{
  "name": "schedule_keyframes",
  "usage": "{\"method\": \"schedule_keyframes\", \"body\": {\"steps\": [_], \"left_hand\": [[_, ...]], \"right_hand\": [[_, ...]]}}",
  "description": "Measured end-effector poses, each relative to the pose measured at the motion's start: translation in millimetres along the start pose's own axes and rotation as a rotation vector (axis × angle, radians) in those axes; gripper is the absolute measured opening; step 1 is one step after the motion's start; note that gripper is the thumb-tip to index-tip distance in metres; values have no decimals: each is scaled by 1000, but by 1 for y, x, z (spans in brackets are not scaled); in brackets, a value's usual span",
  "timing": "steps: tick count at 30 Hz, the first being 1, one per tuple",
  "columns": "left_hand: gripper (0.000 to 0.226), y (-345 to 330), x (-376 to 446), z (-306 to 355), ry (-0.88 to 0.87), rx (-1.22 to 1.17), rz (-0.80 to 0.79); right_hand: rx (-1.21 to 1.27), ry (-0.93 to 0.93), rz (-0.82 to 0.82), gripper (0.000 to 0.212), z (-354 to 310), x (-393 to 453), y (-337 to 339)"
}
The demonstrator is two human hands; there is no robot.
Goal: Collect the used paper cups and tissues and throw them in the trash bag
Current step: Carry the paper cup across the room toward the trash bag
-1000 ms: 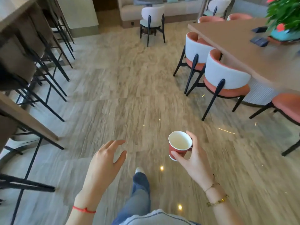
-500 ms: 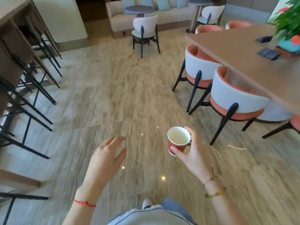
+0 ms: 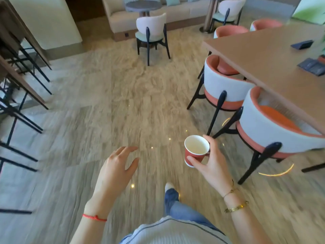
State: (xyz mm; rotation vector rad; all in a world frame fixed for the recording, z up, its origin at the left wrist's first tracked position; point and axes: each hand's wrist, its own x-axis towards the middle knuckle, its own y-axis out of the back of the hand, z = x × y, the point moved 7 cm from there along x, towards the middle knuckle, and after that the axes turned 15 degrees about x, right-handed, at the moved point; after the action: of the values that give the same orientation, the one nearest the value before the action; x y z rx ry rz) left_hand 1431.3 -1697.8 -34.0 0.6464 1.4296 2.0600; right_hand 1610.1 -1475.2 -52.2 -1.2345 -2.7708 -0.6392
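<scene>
A red paper cup (image 3: 195, 153) with a white inside is held upright above the floor, low and right of centre. My right hand (image 3: 212, 164) grips it, thumb on the near side and fingers round the far side. My left hand (image 3: 117, 167) hovers to the left of it, palm down, fingers relaxed and holding nothing. No tissues and no trash bag are in view.
A long wooden table (image 3: 274, 67) with dark pads stands at the right, orange-and-white chairs (image 3: 274, 134) tucked along it. Black-legged stools (image 3: 19, 110) line the left. A white chair (image 3: 151, 30) and a sofa (image 3: 121, 18) stand at the far end. Open floor (image 3: 112, 103) runs between.
I have walked forward: the chairs and table have slid nearer and the sofa area has come into view. Both hands keep their pose, the cup still in my right hand.
</scene>
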Motion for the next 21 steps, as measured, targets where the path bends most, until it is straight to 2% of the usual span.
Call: {"method": "schedule_keyframes", "body": {"steps": [8, 15, 21], "left_hand": [[35, 7, 211, 1, 64, -21, 39], [35, -9, 364, -21, 116, -20, 32], [35, -30, 522, -39, 76, 8, 22]], "right_hand": [[-4, 33, -56, 74, 17, 226, -24], [12, 6, -100, 76, 51, 379, -65], [40, -10, -81, 75, 88, 517, -100]]}}
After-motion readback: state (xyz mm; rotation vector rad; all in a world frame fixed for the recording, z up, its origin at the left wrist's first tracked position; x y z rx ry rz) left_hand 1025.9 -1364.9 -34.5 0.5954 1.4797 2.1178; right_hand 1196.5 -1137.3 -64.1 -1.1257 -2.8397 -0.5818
